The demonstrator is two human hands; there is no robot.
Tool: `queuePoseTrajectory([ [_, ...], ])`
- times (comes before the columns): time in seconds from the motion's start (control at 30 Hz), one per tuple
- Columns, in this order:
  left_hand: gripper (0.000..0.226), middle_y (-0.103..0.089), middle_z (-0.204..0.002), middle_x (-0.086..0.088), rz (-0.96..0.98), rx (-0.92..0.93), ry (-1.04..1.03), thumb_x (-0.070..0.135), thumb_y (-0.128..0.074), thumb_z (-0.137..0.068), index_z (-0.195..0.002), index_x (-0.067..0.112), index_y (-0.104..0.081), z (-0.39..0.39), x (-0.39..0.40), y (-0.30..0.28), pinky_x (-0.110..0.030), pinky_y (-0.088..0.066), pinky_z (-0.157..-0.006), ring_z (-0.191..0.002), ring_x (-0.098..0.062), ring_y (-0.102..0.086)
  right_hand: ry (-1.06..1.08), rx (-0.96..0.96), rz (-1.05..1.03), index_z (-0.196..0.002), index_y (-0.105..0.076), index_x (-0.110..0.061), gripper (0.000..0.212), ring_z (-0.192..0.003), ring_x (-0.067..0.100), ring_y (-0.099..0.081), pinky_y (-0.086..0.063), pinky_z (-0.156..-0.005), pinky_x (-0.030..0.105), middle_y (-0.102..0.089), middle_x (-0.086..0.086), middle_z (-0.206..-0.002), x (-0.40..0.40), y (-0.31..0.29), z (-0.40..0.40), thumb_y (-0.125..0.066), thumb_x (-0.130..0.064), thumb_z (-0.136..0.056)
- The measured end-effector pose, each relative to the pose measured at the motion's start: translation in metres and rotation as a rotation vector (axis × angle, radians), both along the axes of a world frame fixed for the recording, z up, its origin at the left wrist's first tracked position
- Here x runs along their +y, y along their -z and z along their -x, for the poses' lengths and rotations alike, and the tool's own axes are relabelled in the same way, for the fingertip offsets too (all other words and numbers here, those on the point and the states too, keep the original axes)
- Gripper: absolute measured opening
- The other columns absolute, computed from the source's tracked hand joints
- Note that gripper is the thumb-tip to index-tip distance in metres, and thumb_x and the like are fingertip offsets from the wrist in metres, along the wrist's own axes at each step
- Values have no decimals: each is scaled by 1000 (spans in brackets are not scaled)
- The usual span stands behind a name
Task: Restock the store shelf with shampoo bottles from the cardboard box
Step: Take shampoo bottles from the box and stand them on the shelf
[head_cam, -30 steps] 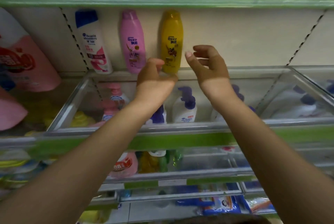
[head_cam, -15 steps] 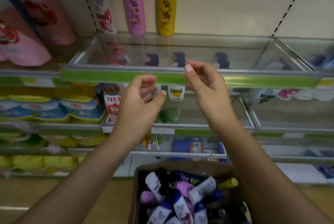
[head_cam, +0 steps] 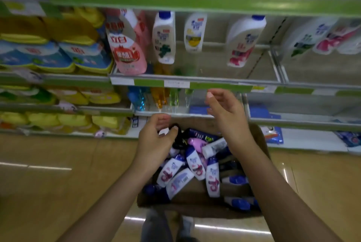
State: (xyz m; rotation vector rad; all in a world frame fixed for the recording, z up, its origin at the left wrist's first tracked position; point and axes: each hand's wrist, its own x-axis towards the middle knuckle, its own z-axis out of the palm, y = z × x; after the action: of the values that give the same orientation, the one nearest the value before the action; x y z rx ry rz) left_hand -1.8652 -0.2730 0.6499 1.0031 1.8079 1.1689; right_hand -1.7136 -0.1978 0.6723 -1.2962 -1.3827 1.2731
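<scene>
A brown cardboard box (head_cam: 260, 140) stands on the floor below me, filled with several shampoo bottles (head_cam: 192, 160), mostly white with blue caps, plus a pink one (head_cam: 196, 142). My left hand (head_cam: 156, 142) hovers over the box's far left part, fingers loosely curled, holding nothing. My right hand (head_cam: 226, 112) is higher, above the box's far side, fingers relaxed and empty. The store shelf (head_cam: 195, 2) with its green edge strip runs across the top.
Lower shelves carry white bottles (head_cam: 163, 37), a pink refill pouch (head_cam: 127, 52) and yellow and blue packs (head_cam: 48, 56) at left. Small coloured bottles (head_cam: 160, 99) stand just beyond the box. Tan floor (head_cam: 58, 183) lies left and right of the box.
The view has swung down from the upper shelf to the box. Both empty hands have come down with it and now hover over the bottles in the box.
</scene>
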Motion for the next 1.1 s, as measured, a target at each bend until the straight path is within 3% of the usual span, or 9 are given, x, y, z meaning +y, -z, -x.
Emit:
queuePoseTrajectory([
  [0.1,29,-60,-95,12,98,-30,-36,4,-67,-83,-92,29,-55,1,-25,35,-4,-44,-71,-90,-4,-58,9,-46,100,-110,-63,-20,15,-103,12,-60,-49,-91,26,-65,-4,-107,-18,36,-5,-57,-25,-96],
  [0.17,24,-61,-90,10,156,-39,-60,1,-67,-82,-94,19,-58,4,-43,54,-1,-43,-68,-84,-2,-58,19,-71,178,-112,-62,-13,19,-101,13,-61,-49,-89,26,-65,-2,-103,-31,60,-8,-57,-22,-96],
  [0.3,21,-60,-92,7,259,-28,-92,3,-66,-84,-102,10,-59,14,-71,84,0,-41,-66,-83,3,-55,50,-145,323,-108,-63,-14,15,-94,14,-61,-52,-87,35,-63,0,-99,-52,108,-13,-58,-20,-96],
  [0.4,24,-61,-100,5,357,-52,-104,8,-65,-86,-108,13,-60,20,-85,102,-7,-42,-68,-88,1,-57,62,-166,420,-103,-62,-15,9,-82,11,-59,-52,-72,25,-63,5,-102,-65,139,-11,-57,-16,-95],
  [0.5,25,-64,-104,-1,426,-69,-134,9,-65,-86,-110,10,-61,25,-93,119,-12,-43,-70,-95,-11,-61,62,-186,489,-95,-62,-17,7,-90,20,-60,-50,-82,36,-64,5,-97,-77,167,-5,-57,-12,-95],
  [0.67,24,-64,-103,0,497,-66,-134,7,-65,-84,-107,13,-61,35,-100,139,-14,-44,-73,-99,-14,-61,45,-236,590,-89,-62,-25,11,-99,22,-60,-50,-94,42,-62,-10,-90,-90,200,9,-59,-15,-94],
  [0.83,24,-63,-105,2,522,-43,-118,9,-64,-86,-109,13,-61,47,-102,147,-13,-44,-72,-95,-9,-60,-21,-288,629,-98,-62,-18,6,-96,18,-59,-50,-90,39,-61,-3,-93,-93,223,21,-59,-15,-94],
  [1.0,20,-64,-104,3,555,-45,-122,9,-63,-87,-106,14,-61,62,-104,153,-17,-46,-75,-98,-10,-61,-172,-418,650,-110,-62,-9,17,-96,19,-58,-48,-79,30,-61,1,-99,-97,243,35,-59,-14,-94],
  [1.1,18,-64,-100,5,556,-36,-138,9,-64,-86,-103,16,-62,72,-104,156,-15,-44,-74,-96,-10,-62,-283,-522,638,-114,-61,-7,21,-110,23,-58,-45,-87,27,-62,7,-114,-107,256,49,-58,-9,-93],
])
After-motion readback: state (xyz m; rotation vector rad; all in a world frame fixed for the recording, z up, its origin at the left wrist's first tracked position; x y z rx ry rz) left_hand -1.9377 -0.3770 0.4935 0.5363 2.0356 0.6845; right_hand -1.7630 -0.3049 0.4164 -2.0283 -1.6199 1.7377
